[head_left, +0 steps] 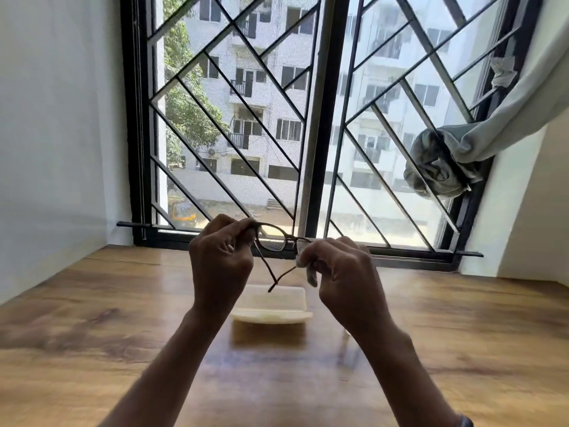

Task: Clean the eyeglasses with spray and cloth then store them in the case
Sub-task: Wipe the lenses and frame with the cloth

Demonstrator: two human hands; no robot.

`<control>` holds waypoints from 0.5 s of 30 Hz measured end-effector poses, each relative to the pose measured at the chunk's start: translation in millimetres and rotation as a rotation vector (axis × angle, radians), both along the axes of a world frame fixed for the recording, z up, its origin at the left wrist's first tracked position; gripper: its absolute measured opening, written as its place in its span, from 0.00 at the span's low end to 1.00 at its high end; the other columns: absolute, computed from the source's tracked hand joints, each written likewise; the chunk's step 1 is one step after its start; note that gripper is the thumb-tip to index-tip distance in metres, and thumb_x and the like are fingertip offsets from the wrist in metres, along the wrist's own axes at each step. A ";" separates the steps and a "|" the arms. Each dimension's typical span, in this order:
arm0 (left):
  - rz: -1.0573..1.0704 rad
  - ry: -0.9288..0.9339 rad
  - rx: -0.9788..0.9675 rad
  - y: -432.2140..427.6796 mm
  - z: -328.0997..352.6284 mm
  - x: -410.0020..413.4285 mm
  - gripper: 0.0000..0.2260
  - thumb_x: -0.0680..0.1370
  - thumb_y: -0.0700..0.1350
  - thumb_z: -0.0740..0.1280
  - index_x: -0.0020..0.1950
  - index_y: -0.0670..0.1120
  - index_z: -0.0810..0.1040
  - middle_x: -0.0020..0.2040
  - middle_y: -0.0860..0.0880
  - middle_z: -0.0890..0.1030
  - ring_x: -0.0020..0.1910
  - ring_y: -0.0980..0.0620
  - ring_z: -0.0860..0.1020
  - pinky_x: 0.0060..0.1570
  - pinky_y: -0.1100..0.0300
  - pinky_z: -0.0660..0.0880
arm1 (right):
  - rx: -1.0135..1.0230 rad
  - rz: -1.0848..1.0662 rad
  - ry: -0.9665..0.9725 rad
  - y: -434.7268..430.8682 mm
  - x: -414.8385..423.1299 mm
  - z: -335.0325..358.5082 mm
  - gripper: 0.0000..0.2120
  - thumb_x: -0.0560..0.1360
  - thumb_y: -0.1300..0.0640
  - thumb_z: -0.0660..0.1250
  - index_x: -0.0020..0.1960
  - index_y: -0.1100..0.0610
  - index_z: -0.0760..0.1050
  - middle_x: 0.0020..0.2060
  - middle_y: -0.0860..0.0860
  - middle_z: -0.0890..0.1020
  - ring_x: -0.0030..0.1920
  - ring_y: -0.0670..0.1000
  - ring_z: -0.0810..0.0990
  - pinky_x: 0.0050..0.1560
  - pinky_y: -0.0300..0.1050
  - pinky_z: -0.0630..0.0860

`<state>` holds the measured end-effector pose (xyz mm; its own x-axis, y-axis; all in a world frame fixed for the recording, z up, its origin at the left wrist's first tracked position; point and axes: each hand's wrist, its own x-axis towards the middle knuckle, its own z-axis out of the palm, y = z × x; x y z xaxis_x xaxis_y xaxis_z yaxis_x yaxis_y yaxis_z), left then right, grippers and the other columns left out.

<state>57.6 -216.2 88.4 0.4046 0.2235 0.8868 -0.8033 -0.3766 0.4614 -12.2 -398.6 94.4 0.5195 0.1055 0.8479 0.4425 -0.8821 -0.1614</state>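
Left hand [220, 260], fingers curled, grips one end of the eyeglasses [274, 244], held up above the open pale case [271, 315] on the table [92, 303]. Right hand [341, 269] fingers pinch a cloth [311, 275] onto the other lens, also above the case.

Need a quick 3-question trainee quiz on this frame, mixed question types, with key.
1. True or false: the thin brown-framed eyeglasses lie flat on the wooden table.
2. Which hand holds the small grey cloth against a lens? A) left hand B) right hand C) neither
3. What sits on the table below the raised eyeglasses?

Key:
1. False. They are held up in the air, and the left hand grips one end of the frame.
2. B.
3. The cream plastic glasses case.
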 end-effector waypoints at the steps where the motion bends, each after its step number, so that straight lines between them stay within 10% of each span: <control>1: -0.001 -0.007 0.005 0.7 0.2 -0.2 0.07 0.75 0.34 0.74 0.51 0.42 0.87 0.40 0.52 0.81 0.38 0.62 0.78 0.38 0.67 0.74 | -0.016 -0.045 0.006 -1.1 -0.4 -0.3 0.17 0.67 0.68 0.66 0.45 0.47 0.79 0.43 0.41 0.84 0.47 0.48 0.79 0.51 0.55 0.76; 15: -0.003 -0.115 0.148 -10.2 0.0 -14.4 0.07 0.75 0.33 0.71 0.48 0.42 0.87 0.39 0.49 0.81 0.40 0.50 0.79 0.39 0.57 0.76 | 0.048 -0.106 -0.181 4.5 3.0 -7.8 0.16 0.67 0.73 0.67 0.47 0.55 0.81 0.39 0.48 0.84 0.45 0.52 0.79 0.40 0.52 0.79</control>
